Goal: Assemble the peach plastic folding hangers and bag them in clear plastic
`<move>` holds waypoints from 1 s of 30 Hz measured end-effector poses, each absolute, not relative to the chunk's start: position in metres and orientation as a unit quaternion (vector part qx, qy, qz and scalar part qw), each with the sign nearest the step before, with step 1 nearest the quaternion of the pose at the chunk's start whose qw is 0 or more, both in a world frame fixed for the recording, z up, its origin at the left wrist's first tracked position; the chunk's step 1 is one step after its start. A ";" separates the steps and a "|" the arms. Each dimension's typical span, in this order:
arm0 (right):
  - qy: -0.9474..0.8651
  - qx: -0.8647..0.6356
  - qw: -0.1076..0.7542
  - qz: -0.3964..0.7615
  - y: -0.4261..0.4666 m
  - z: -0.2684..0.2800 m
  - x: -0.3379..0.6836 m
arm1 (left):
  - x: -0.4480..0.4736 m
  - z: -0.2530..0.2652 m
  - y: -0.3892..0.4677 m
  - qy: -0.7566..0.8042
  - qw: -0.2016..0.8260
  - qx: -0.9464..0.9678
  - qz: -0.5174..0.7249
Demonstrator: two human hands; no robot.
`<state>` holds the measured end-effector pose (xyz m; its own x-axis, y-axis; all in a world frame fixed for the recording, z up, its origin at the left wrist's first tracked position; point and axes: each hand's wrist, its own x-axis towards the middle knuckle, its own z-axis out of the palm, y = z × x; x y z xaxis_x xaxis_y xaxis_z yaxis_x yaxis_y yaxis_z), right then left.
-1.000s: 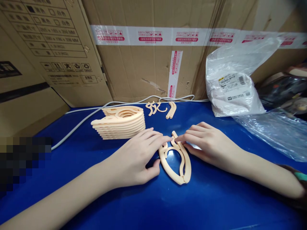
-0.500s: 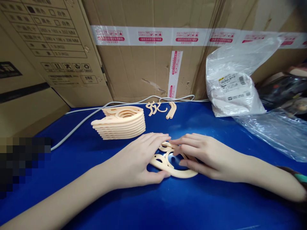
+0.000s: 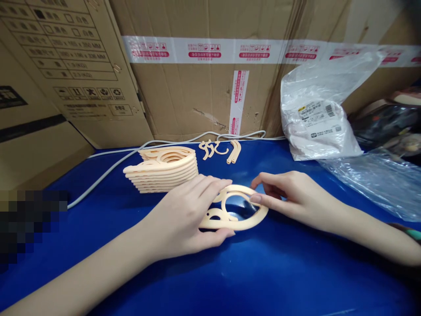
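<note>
A cream plastic folding hanger (image 3: 245, 224) lies folded into an oval loop in front of me, just over the blue surface. My left hand (image 3: 190, 210) grips its left end, fingers over the top and thumb along the near side. At its far right edge, the thumb of my right hand (image 3: 292, 193) rests on the rim while the index finger curls behind it. A neat stack of similar folded hangers (image 3: 164, 169) stands behind my left hand. Farther back lie several small cream hooks (image 3: 210, 150) and curved cream pieces (image 3: 233, 152).
Cardboard boxes (image 3: 184, 96) wall off the back and left. A white cable (image 3: 108, 173) runs along the back of the blue tabletop (image 3: 263, 276). At the right stand a labelled white plastic bag (image 3: 319, 127) and clear plastic wrap (image 3: 371, 180).
The hanger's parts have come together into a more even oval, lifted slightly. My right hand has drawn back to its right rim; the left keeps its grip.
</note>
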<state>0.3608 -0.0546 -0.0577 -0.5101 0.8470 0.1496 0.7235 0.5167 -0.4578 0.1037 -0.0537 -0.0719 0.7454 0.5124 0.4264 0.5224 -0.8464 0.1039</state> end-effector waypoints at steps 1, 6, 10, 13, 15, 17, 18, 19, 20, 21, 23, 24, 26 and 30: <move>-0.828 -0.467 0.183 0.250 -0.054 -0.057 0.360 | 0.103 -0.071 -0.054 -0.276 0.029 -0.930 -0.240; -0.689 -0.428 0.259 0.525 -0.054 -0.059 0.353 | 0.102 -0.069 -0.053 -0.278 0.077 -0.925 -0.248; -0.653 -0.420 0.274 0.568 -0.054 -0.063 0.353 | 0.101 -0.071 -0.051 -0.276 0.084 -0.925 -0.248; -0.642 -0.417 0.281 0.579 -0.053 -0.065 0.354 | 0.100 -0.072 -0.050 -0.270 0.093 -0.925 -0.251; -0.635 -0.414 0.285 0.587 -0.052 -0.067 0.355 | 0.099 -0.073 -0.049 -0.265 0.102 -0.925 -0.251; -0.630 -0.411 0.287 0.593 -0.051 -0.068 0.356 | 0.099 -0.073 -0.049 -0.262 0.110 -0.925 -0.252; -0.629 -0.409 0.288 0.595 -0.050 -0.069 0.356 | 0.099 -0.074 -0.048 -0.261 0.113 -0.925 -0.253; -0.627 -0.409 0.290 0.596 -0.050 -0.069 0.356 | 0.099 -0.074 -0.048 -0.258 0.115 -0.925 -0.255; -0.626 -0.409 0.291 0.597 -0.050 -0.069 0.356 | 0.099 -0.074 -0.047 -0.256 0.117 -0.924 -0.257; -0.624 -0.409 0.292 0.598 -0.050 -0.069 0.357 | 0.099 -0.075 -0.047 -0.255 0.118 -0.924 -0.259; -0.623 -0.409 0.295 0.598 -0.050 -0.069 0.356 | 0.099 -0.075 -0.046 -0.250 0.122 -0.924 -0.261; -0.622 -0.408 0.295 0.599 -0.050 -0.070 0.356 | 0.099 -0.076 -0.045 -0.247 0.124 -0.924 -0.263; -0.622 -0.404 0.296 0.602 -0.050 -0.071 0.356 | 0.099 -0.076 -0.045 -0.243 0.129 -0.924 -0.265; -0.625 -0.399 0.292 0.604 -0.049 -0.072 0.356 | 0.099 -0.077 -0.045 -0.238 0.133 -0.924 -0.268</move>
